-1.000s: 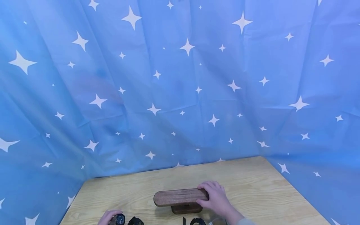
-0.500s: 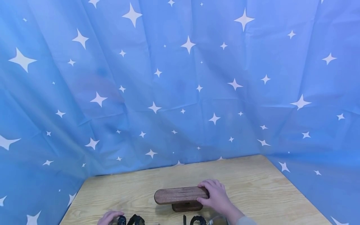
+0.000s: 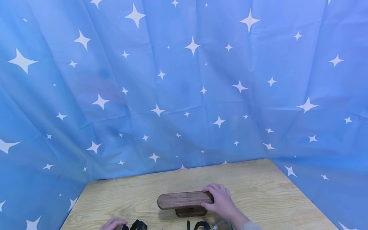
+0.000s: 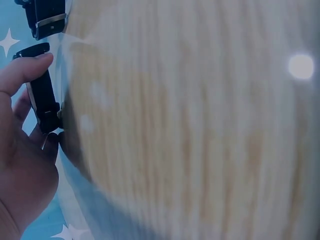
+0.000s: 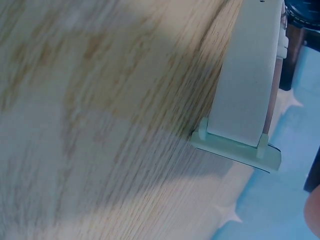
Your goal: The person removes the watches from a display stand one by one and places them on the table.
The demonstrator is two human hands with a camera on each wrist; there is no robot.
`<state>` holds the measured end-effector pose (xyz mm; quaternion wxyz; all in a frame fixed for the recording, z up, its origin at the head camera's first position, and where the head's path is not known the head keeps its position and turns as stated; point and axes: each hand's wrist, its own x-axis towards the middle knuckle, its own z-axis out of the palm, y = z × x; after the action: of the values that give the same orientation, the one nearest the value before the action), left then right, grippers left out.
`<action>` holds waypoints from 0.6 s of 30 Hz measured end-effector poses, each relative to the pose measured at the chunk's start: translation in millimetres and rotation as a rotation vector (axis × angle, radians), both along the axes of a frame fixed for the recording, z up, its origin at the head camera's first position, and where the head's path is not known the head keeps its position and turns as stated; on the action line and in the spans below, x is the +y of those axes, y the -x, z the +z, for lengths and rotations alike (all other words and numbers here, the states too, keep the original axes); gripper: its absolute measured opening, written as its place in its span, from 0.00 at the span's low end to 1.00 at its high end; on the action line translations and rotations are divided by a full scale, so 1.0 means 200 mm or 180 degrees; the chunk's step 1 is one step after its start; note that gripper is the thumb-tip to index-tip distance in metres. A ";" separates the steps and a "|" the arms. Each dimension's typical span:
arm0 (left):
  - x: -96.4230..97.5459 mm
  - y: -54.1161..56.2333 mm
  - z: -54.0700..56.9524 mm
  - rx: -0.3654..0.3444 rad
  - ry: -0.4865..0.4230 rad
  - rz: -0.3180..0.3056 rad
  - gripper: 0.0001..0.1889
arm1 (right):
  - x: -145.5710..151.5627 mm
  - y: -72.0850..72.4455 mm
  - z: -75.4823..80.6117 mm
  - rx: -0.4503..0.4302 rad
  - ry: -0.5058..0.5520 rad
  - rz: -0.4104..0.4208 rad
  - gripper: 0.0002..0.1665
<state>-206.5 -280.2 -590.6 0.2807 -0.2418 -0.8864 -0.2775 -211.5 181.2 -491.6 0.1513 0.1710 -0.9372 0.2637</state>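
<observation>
In the head view my right hand (image 3: 219,199) grips the right end of the padded-looking bar of a brown wooden T-shaped watch stand (image 3: 178,200), thumb in front and fingers over the back. The stand is upright on the table, its bar bare. At the bottom left my left hand (image 3: 113,223), partly cut off by the frame, holds a black watch (image 4: 44,97) between thumb and fingers; its dial is turned out of sight. In the right wrist view only a fingertip (image 5: 313,212) of the right hand shows at the edge.
Along the bottom edge lie a curled black watch strap (image 3: 138,225), another black strap (image 3: 202,225) and an upright thin black strap end (image 3: 188,225). A pale strap with a mint-green end piece (image 5: 237,151) lies close below the right wrist. Blue starred cloth (image 3: 184,95) hangs behind the wooden table (image 3: 258,179).
The watch in my left hand has turned, so its dial no longer faces the head camera. My right hand and the stand have stayed put; the head view has shifted slightly.
</observation>
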 end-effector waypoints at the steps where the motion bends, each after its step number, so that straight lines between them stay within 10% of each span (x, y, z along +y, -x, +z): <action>1: 0.00 0.00 -0.01 0.0018 0.0002 -0.0005 0.23 | 0.00 0.00 0.00 0.0006 -0.0001 -0.0003 0.25; 18: 0.02 -0.05 0.03 -0.0523 0.0300 0.0160 0.13 | 0.01 0.01 0.03 0.0007 -0.0074 0.0152 0.26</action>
<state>-197.3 -276.1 -584.2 0.2022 -0.2088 -0.9243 -0.2473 -212.5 183.8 -486.5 0.1440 0.1953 -0.9357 0.2562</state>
